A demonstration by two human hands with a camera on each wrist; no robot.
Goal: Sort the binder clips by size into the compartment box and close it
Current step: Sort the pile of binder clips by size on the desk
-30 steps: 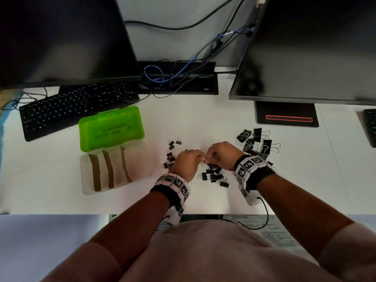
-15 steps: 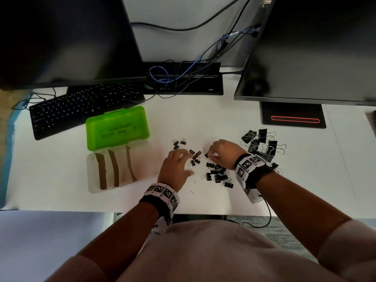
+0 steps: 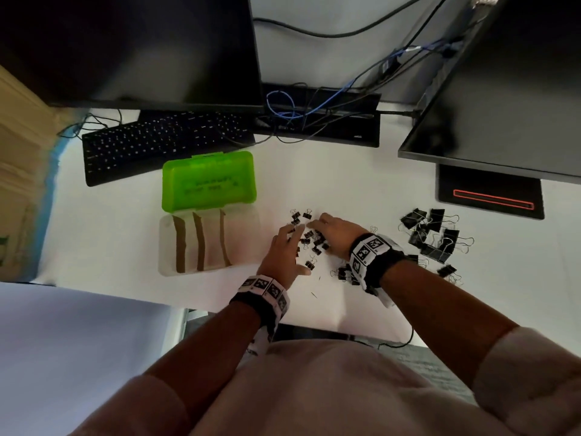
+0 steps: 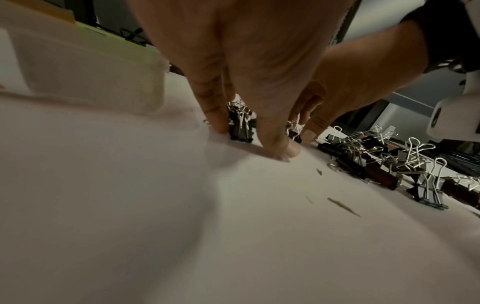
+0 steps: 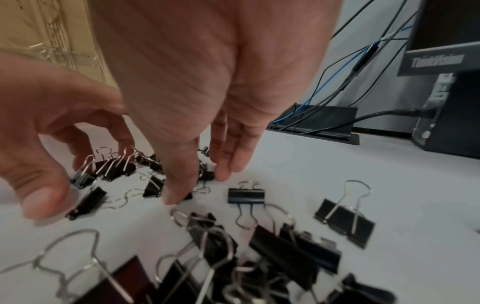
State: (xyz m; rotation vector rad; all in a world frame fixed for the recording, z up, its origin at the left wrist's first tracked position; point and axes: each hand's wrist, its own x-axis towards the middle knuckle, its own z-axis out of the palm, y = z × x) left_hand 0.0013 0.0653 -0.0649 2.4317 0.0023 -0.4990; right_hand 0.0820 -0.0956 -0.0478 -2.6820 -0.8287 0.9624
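Observation:
The compartment box (image 3: pixel 171 247) lies open left of centre, with a clear base, brown dividers and its green lid (image 3: pixel 207 180) folded back. Small black binder clips (image 3: pixel 311 242) are scattered between my hands. My left hand (image 3: pixel 294 234) is spread, and its straight fingertips (image 4: pixel 221 125) touch the table around a small clip (image 4: pixel 240 129). My right hand (image 3: pixel 317 221) reaches in from the right. Its fingers (image 5: pixel 179 191) point down onto the small clips (image 5: pixel 103 170), with the thumb held apart. Larger clips (image 3: pixel 435 236) lie in a pile to the right.
A black keyboard (image 3: pixel 157 146) and a monitor stand behind the box. A second monitor with a red-lit base (image 3: pixel 490 196) is at the right. A cable tray (image 3: pixel 320 124) runs along the back. Medium clips (image 3: pixel 344 272) lie by my right wrist, close to the desk's front edge.
My two hands were curled together over the clips. They have come apart, spread open and slid away from me into the small clips.

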